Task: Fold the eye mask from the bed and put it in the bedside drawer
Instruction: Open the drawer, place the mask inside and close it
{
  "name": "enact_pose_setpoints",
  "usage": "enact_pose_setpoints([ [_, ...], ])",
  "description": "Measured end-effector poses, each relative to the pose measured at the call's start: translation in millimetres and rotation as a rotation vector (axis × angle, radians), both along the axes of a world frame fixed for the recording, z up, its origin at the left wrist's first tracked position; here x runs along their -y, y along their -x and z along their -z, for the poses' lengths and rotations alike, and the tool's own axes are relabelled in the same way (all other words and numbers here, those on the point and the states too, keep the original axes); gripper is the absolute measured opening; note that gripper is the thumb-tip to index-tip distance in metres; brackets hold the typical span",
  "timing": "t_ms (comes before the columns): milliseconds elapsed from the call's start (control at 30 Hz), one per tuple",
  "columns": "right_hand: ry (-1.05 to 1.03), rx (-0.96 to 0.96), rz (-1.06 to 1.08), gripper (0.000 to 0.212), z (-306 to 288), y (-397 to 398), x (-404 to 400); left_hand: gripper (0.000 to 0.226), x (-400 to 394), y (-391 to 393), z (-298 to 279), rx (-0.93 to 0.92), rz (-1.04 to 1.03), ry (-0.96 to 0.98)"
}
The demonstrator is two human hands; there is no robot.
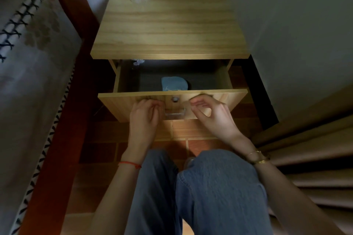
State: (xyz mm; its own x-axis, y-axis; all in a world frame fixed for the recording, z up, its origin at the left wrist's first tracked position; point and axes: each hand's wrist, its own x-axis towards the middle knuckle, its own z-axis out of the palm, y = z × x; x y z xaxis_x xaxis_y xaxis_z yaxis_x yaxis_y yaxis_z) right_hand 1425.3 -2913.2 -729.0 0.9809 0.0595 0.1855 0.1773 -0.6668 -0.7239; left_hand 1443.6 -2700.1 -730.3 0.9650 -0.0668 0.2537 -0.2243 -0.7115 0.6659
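Hovering left hand (146,115) fingers curled, empty | right hand (209,113) fingers curled, empty | eye mask (174,83) in drawer (133,99)

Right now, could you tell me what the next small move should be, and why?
Probably push the drawer front shut: the folded eye mask already lies inside the open drawer, and both the left hand and right hand are empty at its front.

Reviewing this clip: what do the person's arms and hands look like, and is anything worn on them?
Both forearms are bare, no sleeves or gloves. The left hand has a thin red string bracelet at the wrist. The right hand has a gold-coloured wristwatch or bracelet at the wrist. No rings are discernible.
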Motion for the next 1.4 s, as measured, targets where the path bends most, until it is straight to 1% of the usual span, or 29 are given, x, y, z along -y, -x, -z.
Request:
enact_pose_setpoints([
  [200,-0.019,-0.007,0.012,0.027,-0.9,-21.4,0.4,0.021,1.5,-23.6,-3.0,-0.01,0.02,-0.018],
  [367,-0.018,-0.005,0.021,0.023,0.7,-41.9,1.6,0.023,5.2,-44.2,-5.6,0.008,0.022,-0.004],
  [633,-0.028,0.007,0.03,0.022,-0.7,-78.8,2.4,0.022,10.5,-81.7,-3.0,-0.019,0.05,-0.024],
  [767,0.001,0.018,0.015,0.03,3.2,-92.6,0.4,0.022,13.6,-97.9,0.9,-0.024,0.076,-0.071],
  [933,0.033,0.042,0.008,0.037,7.8,-108.2,-2.9,0.022,16.5,-114.3,1.9,-0.029,0.094,-0.078],
  [1167,0.054,0.073,-0.011,0.039,13.3,-111.1,-4.1,0.022,14.5,-120.2,4.4,-0.021,0.113,-0.088],
  [1400,0.07,0.015,0.01,0.041,9.0,-108.7,-5.2,0.024,13.1,-119.8,-1.3,-0.059,0.133,-0.116],
])
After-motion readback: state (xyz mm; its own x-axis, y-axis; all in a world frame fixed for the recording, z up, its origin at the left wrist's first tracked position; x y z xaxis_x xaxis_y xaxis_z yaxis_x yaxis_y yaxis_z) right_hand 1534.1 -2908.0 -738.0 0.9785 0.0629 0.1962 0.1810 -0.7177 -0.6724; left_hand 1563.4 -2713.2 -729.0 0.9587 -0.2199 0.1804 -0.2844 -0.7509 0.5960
